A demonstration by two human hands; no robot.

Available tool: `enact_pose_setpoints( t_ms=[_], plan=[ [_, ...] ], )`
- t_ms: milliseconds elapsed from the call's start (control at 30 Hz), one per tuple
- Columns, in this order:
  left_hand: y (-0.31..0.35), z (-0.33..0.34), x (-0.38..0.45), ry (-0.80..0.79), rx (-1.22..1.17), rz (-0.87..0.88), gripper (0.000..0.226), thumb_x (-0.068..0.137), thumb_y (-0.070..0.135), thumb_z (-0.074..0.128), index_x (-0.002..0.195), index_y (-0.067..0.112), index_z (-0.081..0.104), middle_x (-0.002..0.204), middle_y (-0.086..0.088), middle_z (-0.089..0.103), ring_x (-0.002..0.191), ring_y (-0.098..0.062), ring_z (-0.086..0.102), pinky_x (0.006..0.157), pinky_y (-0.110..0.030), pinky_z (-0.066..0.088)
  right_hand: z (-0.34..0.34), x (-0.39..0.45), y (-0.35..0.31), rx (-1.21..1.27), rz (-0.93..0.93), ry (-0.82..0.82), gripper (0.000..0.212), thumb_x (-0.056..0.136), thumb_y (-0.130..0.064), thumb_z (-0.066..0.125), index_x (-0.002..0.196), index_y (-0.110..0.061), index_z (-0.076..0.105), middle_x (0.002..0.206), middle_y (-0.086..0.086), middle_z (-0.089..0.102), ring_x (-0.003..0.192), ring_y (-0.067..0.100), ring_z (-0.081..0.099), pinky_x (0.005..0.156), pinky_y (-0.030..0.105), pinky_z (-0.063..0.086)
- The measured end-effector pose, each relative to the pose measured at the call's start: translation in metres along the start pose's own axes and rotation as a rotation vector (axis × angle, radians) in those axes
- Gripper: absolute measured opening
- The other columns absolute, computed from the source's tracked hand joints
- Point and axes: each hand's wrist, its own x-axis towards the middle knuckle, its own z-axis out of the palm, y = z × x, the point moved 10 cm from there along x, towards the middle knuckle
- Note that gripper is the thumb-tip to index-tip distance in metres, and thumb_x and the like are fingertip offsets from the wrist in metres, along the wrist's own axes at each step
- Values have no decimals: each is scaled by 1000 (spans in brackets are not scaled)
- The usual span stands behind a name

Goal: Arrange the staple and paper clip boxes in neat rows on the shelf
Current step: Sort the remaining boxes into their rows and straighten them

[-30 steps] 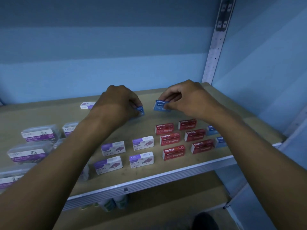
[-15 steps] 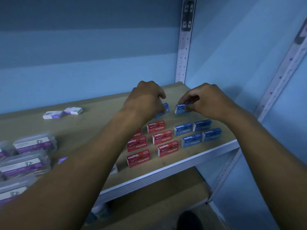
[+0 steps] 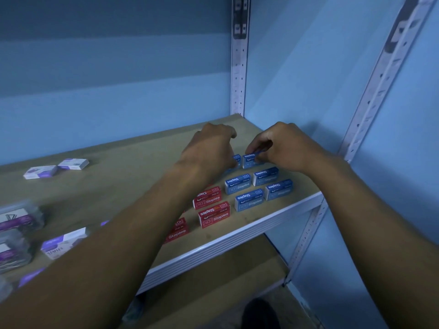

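wooden shelf point(image 3: 123, 167) | right hand point(image 3: 285, 146) pinches blue staples box point(image 3: 251, 160) | left hand point(image 3: 209, 148) grips neighbouring blue box point(image 3: 236, 159)

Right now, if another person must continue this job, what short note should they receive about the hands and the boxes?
Left hand holds a blue staple box, mostly hidden beneath it.
Right hand pinches a second blue box beside the first, behind the blue rows.
Done: four blue boxes and the red boxes stand in rows near the shelf front edge.
Left: set down these two, then line up the two white-purple boxes lying apart at the back.
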Motion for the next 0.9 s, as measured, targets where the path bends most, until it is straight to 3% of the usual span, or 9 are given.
enact_pose_setpoints(
  t_ms=[67, 233, 433, 600, 767, 900],
  plan=[
    [-1, 6, 1, -4, 14, 5, 65, 72, 27, 81, 132, 24, 54, 115, -4, 66, 114, -24, 56, 90, -35, 49, 3, 1, 0, 4, 4, -14, 27, 79, -5, 78, 92, -28, 81, 89, -10, 76, 84, 0, 68, 77, 9, 49],
    [-2, 15, 0, -12, 48, 26, 63, 74, 27, 80, 132, 24, 54, 116, -3, 65, 113, -24, 54, 82, -31, 45, 8, 2, 5, 5, 17, -24, 28, 80, -3, 76, 91, -28, 81, 86, -12, 75, 84, -1, 68, 67, -1, 44],
    [-4, 19, -2, -27, 56, 27, 62, 74, 27, 80, 131, 23, 55, 117, -4, 64, 114, -26, 54, 83, -33, 46, 13, 3, 9, 10, 32, -38, 28, 80, -2, 76, 93, -26, 81, 89, -9, 75, 84, 1, 68, 73, 9, 49],
    [-3, 19, -3, -45, 55, 28, 65, 75, 27, 80, 134, 23, 53, 119, -4, 64, 113, -25, 55, 82, -33, 47, 14, 4, 10, -11, 32, -41, 28, 82, -2, 75, 95, -26, 81, 92, -9, 75, 82, -1, 65, 70, 5, 45],
    [-6, 5, -10, -33, -4, 33, 62, 75, 31, 80, 131, 25, 54, 107, 6, 68, 109, -17, 54, 82, -28, 44, 5, 3, 3, 33, 26, -20, 34, 84, -4, 66, 106, -27, 78, 99, -10, 74, 93, 2, 67, 85, 16, 52],
    [-16, -27, -21, 13, -23, 20, 51, 78, 36, 79, 125, 27, 60, 102, 8, 69, 96, -13, 60, 76, -25, 43, -8, 2, -16, 116, 1, 70, 36, 84, -3, 63, 105, -28, 77, 98, -9, 73, 92, 2, 66, 86, 16, 52]
  ],
)
